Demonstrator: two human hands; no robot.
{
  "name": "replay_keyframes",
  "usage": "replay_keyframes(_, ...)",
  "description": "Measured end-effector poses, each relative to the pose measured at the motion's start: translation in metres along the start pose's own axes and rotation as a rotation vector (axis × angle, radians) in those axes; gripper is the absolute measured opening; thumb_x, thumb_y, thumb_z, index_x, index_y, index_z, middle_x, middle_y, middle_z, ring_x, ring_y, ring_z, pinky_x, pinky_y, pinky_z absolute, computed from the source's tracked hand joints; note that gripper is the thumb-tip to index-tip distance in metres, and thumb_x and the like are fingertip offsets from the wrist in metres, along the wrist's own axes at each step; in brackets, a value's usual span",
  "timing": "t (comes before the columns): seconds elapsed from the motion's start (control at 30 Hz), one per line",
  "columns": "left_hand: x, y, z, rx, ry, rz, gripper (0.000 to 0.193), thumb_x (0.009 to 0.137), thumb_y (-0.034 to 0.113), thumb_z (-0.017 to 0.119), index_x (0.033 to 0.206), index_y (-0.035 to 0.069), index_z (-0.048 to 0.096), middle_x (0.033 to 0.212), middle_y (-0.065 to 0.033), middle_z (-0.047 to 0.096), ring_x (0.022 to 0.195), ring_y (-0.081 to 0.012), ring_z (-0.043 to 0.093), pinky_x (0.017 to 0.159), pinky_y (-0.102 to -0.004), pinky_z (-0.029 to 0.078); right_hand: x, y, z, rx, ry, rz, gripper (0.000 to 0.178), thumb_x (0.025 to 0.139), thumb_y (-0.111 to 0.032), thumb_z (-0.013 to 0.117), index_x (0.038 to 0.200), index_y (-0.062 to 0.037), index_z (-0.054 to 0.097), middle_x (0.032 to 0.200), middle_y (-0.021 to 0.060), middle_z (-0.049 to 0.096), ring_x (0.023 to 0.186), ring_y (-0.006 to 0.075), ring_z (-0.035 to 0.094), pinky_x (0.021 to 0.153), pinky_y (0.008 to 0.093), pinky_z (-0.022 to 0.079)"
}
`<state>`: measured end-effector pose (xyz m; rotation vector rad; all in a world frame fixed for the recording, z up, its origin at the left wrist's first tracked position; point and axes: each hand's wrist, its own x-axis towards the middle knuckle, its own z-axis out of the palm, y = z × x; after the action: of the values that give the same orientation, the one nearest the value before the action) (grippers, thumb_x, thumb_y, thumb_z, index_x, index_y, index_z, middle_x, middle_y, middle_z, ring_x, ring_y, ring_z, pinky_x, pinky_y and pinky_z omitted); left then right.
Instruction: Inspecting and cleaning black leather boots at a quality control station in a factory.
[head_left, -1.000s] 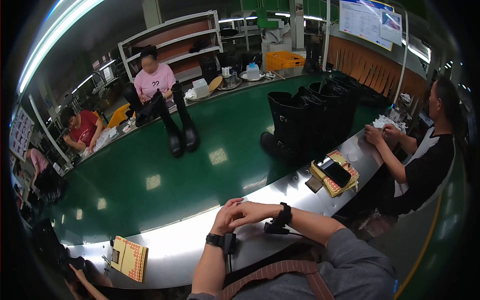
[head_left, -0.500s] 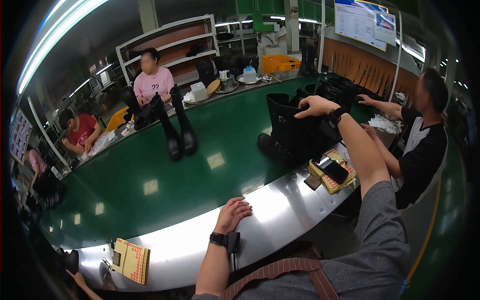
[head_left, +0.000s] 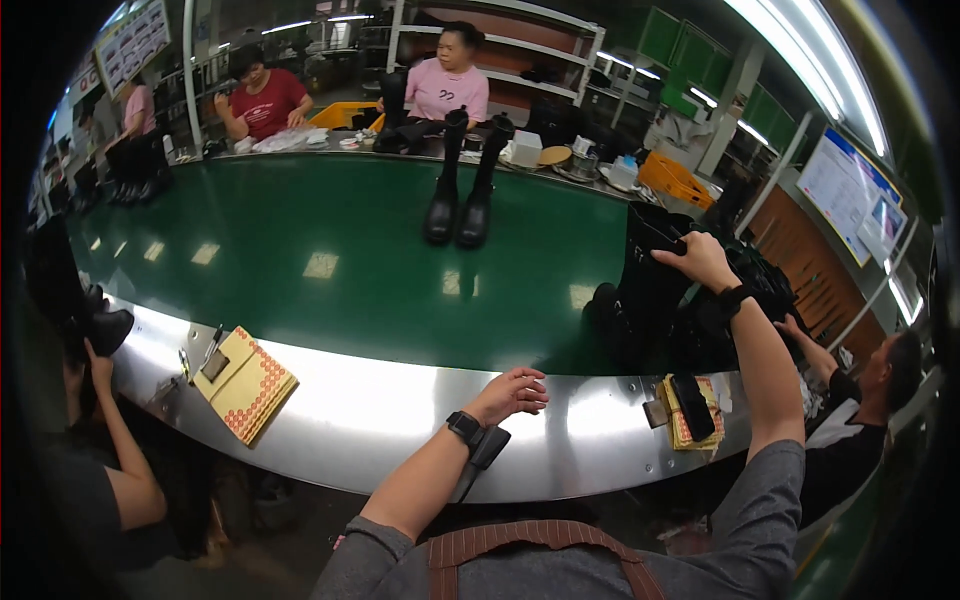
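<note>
Upper right of frame: white notice board [head_left: 838,195] carries lines of print, too small for me to read. Upper left: board of small panels [head_left: 132,45], illegible from here. Upper middle: pink shirt [head_left: 455,88] bears dark characters; left of it, red shirt [head_left: 268,108] shows pale, blurred print.

Two central boots [head_left: 447,185] (the right-side cluster [head_left: 662,300] defies counting); two paper stacks [head_left: 247,388]; one phone [head_left: 693,406]; two yellow crates [head_left: 675,182].

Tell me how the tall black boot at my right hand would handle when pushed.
The boot is probably fairly stiff, since it stands upright. Being tall and narrow, it might tip if pushed near the top, where the right hand is.
</note>
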<state>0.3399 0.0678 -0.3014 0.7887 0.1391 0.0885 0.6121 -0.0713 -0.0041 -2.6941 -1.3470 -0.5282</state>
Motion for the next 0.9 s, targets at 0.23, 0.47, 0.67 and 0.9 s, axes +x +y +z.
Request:
replay_keyframes(0.23,-0.005,-0.005,-0.003,0.032,0.039,-0.010,0.027,0.098,0.022,0.048,0.116,0.002,0.049,0.099,-0.0140,0.060,0.090,-0.0240,0.065,0.080,-0.0359,0.056,0.053,-0.109,-0.048,0.338,0.191,-0.145,0.069,0.071,-0.056,0.071,0.063,0.0115,0.059,0.059,0.0200,0.061,0.055,0.0286,0.063,0.057,0.0387,0.049)
replay_keyframes(0.47,0.005,-0.012,-0.005,0.064,0.038,-0.012,0.028,0.097,0.021,0.049,0.116,0.002,0.050,0.100,-0.0136,0.059,0.090,-0.0239,0.065,0.078,-0.0338,0.056,0.105,-0.236,-0.047,0.507,0.381,-0.289,0.064,0.072,-0.054,0.070,0.064,0.0083,0.061,0.060,0.0246,0.060,0.061,0.0377,0.065,0.057,0.0415,0.050)
replay_keyframes(0.67,0.004,-0.009,-0.006,0.025,0.048,-0.018,0.025,0.097,0.021,0.049,0.114,0.003,0.050,0.099,-0.0124,0.059,0.087,-0.0239,0.065,0.076,-0.0338,0.055,0.093,-0.366,-0.014,0.330,0.322,-0.343,0.056,0.078,-0.055,0.063,0.081,0.0008,0.069,0.078,0.0213,0.067,0.078,0.0346,0.068,0.068,0.0416,0.055)
replay_keyframes(0.9,0.001,-0.011,-0.011,0.023,0.004,-0.024,0.027,0.098,0.022,0.047,0.117,0.004,0.049,0.099,-0.0112,0.057,0.090,-0.0225,0.064,0.072,-0.0321,0.054,0.073,-0.411,0.047,0.375,0.128,-0.553,0.056,0.072,-0.045,0.073,0.116,-0.0122,0.061,0.118,0.0149,0.055,0.119,0.0297,0.047,0.089,0.0398,0.048)
